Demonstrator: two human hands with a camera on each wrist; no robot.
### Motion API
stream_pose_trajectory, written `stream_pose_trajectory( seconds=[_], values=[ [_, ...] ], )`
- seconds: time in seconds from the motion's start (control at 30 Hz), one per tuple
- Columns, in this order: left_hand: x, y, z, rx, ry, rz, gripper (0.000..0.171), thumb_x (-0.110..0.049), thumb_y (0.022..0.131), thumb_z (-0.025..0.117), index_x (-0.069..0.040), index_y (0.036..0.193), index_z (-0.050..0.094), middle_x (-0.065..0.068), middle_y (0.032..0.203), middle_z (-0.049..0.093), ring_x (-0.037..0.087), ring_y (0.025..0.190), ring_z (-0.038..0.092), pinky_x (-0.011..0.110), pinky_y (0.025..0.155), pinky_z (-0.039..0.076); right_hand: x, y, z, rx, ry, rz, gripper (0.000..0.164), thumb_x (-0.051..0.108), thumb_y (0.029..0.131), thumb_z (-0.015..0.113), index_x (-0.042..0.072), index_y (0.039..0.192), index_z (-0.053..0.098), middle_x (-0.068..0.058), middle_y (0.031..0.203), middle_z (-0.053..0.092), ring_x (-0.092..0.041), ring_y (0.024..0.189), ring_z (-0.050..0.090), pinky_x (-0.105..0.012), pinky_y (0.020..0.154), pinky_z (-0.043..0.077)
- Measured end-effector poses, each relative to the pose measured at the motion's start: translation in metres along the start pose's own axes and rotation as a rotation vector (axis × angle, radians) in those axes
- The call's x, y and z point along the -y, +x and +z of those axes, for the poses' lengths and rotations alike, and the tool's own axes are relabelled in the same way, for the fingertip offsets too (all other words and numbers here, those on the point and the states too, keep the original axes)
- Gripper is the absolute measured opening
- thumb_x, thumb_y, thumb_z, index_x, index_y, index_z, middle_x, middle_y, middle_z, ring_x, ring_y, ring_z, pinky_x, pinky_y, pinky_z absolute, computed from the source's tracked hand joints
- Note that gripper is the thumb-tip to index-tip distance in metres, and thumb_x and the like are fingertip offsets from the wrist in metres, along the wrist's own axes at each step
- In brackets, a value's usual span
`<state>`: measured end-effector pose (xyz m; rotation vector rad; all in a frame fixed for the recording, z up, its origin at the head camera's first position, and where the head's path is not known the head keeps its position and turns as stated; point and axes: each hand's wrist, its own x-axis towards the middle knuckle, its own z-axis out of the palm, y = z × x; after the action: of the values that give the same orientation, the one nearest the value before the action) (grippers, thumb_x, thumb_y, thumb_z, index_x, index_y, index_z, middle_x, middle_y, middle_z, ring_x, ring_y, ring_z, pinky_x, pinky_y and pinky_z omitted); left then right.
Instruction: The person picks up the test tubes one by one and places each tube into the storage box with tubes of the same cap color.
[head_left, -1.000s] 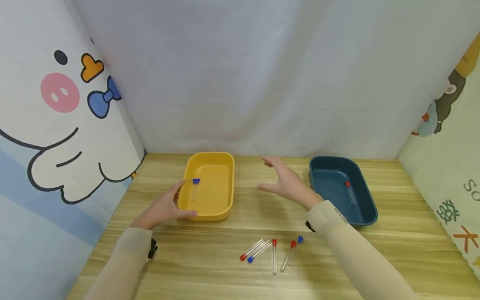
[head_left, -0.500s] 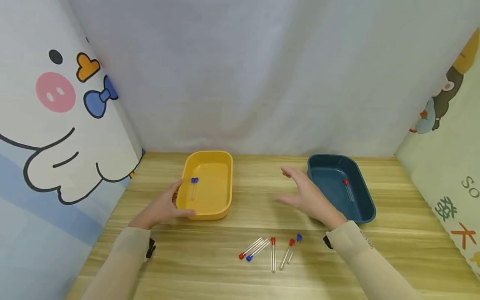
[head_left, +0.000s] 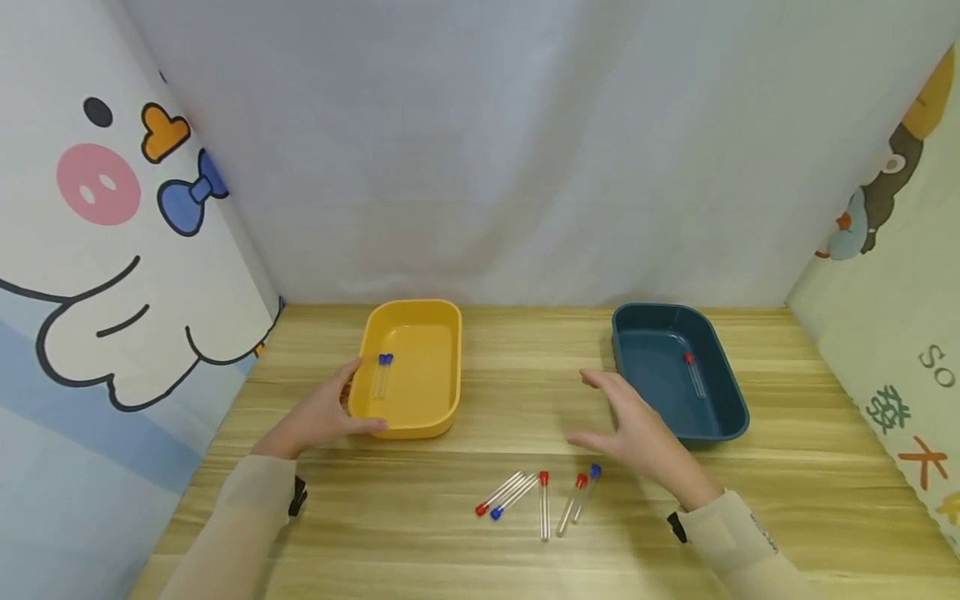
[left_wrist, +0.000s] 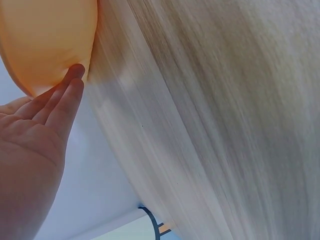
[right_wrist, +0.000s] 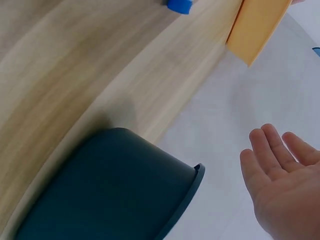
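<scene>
At the left side of the yellow bin [head_left: 420, 417], my left hand [head_left: 318, 417] rests against its front left corner. The thumb lies along the front rim, and straight fingers touch the outer wall [left_wrist: 50, 40] in the left wrist view. Two blue-capped tubes [head_left: 383, 379] lie inside this bin. My right hand [head_left: 637, 429] holds nothing; its fingers are extended and spread from the thumb, in front of the dark blue bin [head_left: 731, 429]. Below and left of that hand lie several capped tubes, among them a blue-capped tube [head_left: 588, 492] and a red-capped tube [head_left: 544, 504].
One red-capped tube [head_left: 694, 375] lies in the dark blue bin. Both bins stand near the back of the wood-grain table [head_left: 525, 400]. A pale cloth [head_left: 480, 167] hangs behind it, with printed cloths [head_left: 97, 250] at the sides.
My right hand has moved right and toward the front, from between the bins to before the dark blue one. The left hand stays at the yellow bin. The head view has shifted slightly.
</scene>
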<state>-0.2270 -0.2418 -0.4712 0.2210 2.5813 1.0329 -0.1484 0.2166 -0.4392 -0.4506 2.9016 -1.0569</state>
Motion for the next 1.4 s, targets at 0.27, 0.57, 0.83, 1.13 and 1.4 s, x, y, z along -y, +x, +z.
stream_pose_trajectory(
  seconds=[0.27,0.57,0.83,1.13,1.4],
  values=[
    [-0.002,0.001,0.001,-0.004,0.012,-0.006,0.131,-0.06,0.076,0.086,-0.008,0.166,0.007,0.025,0.162,0.038,0.04,0.14,0.049,0.058,0.117,0.042,-0.005,-0.018,-0.001,-0.012,-0.029,-0.034,0.088,0.033,0.086,0.085,0.006,0.156,0.04,-0.013,0.153,0.05,-0.04,0.142,0.048,-0.063,0.109,0.047],
    [0.0,0.001,0.002,-0.003,0.008,-0.006,0.132,-0.06,0.075,0.086,-0.007,0.166,0.006,0.025,0.162,0.037,0.04,0.141,0.048,0.057,0.117,0.043,-0.012,-0.034,0.004,0.002,-0.091,-0.053,0.087,0.035,0.083,0.087,0.003,0.152,0.045,-0.012,0.144,0.059,-0.039,0.133,0.057,-0.06,0.102,0.053],
    [0.001,0.002,0.002,0.006,-0.004,-0.013,0.131,-0.059,0.076,0.086,-0.01,0.167,0.005,0.024,0.162,0.038,0.039,0.141,0.048,0.057,0.117,0.043,-0.017,-0.042,0.011,0.076,-0.136,-0.033,0.09,0.042,0.078,0.089,0.004,0.149,0.049,-0.011,0.141,0.061,-0.036,0.131,0.059,-0.059,0.103,0.053],
    [0.001,0.002,0.001,0.001,0.017,-0.011,0.131,-0.061,0.076,0.085,-0.009,0.167,0.006,0.025,0.162,0.037,0.04,0.141,0.048,0.057,0.118,0.042,-0.014,-0.05,0.027,0.113,-0.266,-0.099,0.1,0.056,0.075,0.088,-0.001,0.147,0.049,-0.014,0.14,0.062,-0.036,0.129,0.061,-0.055,0.104,0.054],
    [0.002,0.002,0.001,0.0,0.009,0.01,0.131,-0.061,0.076,0.085,-0.008,0.166,0.006,0.024,0.163,0.037,0.04,0.142,0.048,0.057,0.117,0.043,-0.016,-0.053,0.034,0.076,-0.341,-0.095,0.103,0.066,0.071,0.086,0.0,0.143,0.053,-0.01,0.133,0.063,-0.028,0.121,0.065,-0.05,0.098,0.058]
  ],
)
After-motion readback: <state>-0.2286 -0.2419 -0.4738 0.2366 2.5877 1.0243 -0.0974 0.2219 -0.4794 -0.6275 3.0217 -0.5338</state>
